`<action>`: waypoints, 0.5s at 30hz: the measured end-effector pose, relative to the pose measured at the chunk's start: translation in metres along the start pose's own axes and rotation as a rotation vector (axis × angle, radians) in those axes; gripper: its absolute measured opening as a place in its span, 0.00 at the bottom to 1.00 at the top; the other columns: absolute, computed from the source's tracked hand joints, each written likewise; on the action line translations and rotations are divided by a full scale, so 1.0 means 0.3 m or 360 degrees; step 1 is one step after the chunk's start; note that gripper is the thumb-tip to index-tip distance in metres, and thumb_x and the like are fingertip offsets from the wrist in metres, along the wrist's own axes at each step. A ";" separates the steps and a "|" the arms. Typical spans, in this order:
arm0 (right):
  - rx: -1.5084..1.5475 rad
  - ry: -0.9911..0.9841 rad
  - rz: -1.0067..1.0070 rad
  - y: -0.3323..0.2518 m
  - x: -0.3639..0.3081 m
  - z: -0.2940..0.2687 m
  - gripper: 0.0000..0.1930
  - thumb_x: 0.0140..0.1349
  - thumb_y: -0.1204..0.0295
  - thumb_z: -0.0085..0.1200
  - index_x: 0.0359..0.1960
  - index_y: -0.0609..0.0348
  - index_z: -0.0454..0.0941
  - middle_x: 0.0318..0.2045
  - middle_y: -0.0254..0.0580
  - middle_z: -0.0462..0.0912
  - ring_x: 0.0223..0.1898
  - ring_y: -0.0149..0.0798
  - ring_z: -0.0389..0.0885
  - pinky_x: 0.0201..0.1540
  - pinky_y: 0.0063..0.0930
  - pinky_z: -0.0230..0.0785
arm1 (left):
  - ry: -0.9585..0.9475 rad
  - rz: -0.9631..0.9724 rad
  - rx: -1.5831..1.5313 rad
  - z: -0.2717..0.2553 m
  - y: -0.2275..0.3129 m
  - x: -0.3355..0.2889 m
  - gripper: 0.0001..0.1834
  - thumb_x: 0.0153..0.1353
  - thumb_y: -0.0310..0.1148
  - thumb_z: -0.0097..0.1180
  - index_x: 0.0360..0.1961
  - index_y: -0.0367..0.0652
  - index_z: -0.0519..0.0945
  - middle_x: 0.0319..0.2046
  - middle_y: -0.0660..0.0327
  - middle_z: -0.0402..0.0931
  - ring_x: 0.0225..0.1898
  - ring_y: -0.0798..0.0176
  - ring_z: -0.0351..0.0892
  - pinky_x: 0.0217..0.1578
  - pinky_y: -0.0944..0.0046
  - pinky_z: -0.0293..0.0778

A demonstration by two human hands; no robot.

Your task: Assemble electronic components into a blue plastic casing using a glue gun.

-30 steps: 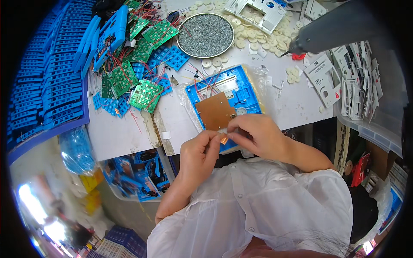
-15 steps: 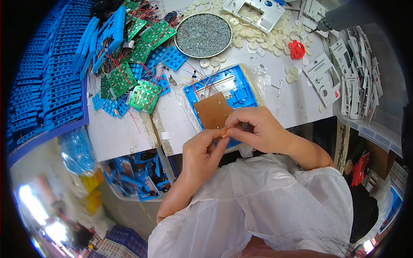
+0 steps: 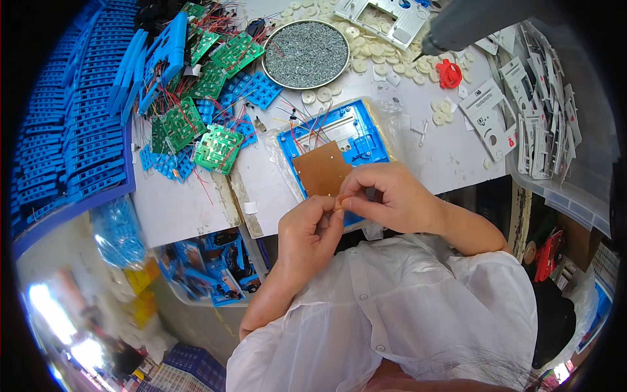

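My left hand (image 3: 307, 225) and my right hand (image 3: 385, 199) meet fingertip to fingertip, both closed in a pinch. Between them is a small orange-brown strip (image 3: 339, 201), mostly covered by the fingers; its exact kind cannot be made out. Just beyond lies a brown circuit board (image 3: 321, 168), its plain side up, over a blue plastic housing (image 3: 371, 140). Red and dark wires (image 3: 313, 127) run from under the board across the housing. The housing rests on a clear plastic bag or wrap (image 3: 281, 160).
Green circuit boards (image 3: 219, 149) with wires are heaped at left, beside stacked blue plastic parts (image 3: 98, 124). A round tray of screws (image 3: 266, 62) stands at the back among cream discs (image 3: 372, 49). A dark tapered tool (image 3: 470, 29) hangs upper right, near white panels (image 3: 490, 117) and a red part (image 3: 449, 74).
The dark tool at the upper right has swung left and further into view. My fingers have shifted slightly on the strip, which shows less now. The board and housing stay nearly where they were.
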State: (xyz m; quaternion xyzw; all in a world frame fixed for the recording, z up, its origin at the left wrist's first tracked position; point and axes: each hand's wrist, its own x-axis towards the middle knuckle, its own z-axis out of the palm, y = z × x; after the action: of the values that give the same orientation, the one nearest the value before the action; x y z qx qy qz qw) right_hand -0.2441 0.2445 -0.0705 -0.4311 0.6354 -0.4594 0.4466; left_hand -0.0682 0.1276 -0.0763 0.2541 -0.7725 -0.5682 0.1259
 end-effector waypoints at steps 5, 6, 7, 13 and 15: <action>0.0048 -0.0014 -0.0008 0.002 0.001 -0.003 0.02 0.65 0.78 0.60 0.36 0.63 0.81 0.30 0.34 0.85 0.25 0.21 0.76 0.26 0.19 0.68 | -0.0033 0.0027 0.0065 -0.006 0.007 0.008 0.06 0.56 0.19 0.63 0.36 0.38 0.82 0.21 0.64 0.72 0.17 0.73 0.66 0.21 0.70 0.63; 0.0031 -0.0009 0.0012 -0.006 0.004 -0.006 0.02 0.65 0.78 0.60 0.36 0.63 0.81 0.30 0.34 0.85 0.26 0.21 0.76 0.26 0.19 0.68 | -0.0038 0.0019 0.0062 -0.009 0.003 0.007 0.07 0.56 0.19 0.63 0.36 0.38 0.82 0.22 0.64 0.73 0.17 0.74 0.66 0.21 0.71 0.63; 0.0014 -0.0005 0.0033 -0.010 0.004 -0.008 0.02 0.65 0.77 0.61 0.36 0.63 0.81 0.30 0.34 0.85 0.26 0.21 0.77 0.26 0.19 0.68 | -0.0043 0.0010 0.0059 -0.011 -0.004 0.003 0.07 0.55 0.19 0.64 0.36 0.38 0.82 0.22 0.65 0.73 0.17 0.74 0.65 0.20 0.71 0.63; -0.0064 0.0024 -0.0019 -0.005 0.005 -0.011 0.03 0.65 0.77 0.61 0.35 0.63 0.81 0.29 0.35 0.85 0.25 0.22 0.78 0.26 0.19 0.68 | -0.0014 -0.0139 -0.0030 -0.013 0.018 -0.005 0.09 0.54 0.20 0.66 0.38 0.39 0.83 0.24 0.66 0.77 0.16 0.78 0.60 0.20 0.73 0.60; -0.0042 0.0034 -0.0019 -0.006 0.005 -0.009 0.03 0.65 0.77 0.61 0.35 0.64 0.81 0.28 0.35 0.85 0.25 0.22 0.78 0.26 0.19 0.69 | 0.0016 -0.0158 -0.0072 -0.007 -0.001 -0.011 0.10 0.55 0.20 0.67 0.38 0.38 0.83 0.24 0.66 0.78 0.16 0.79 0.60 0.20 0.73 0.59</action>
State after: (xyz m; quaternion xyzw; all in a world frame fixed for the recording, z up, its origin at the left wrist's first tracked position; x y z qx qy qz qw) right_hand -0.2468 0.2433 -0.0687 -0.4357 0.6436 -0.4582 0.4313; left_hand -0.0643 0.1276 -0.0755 0.2921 -0.7452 -0.5898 0.1071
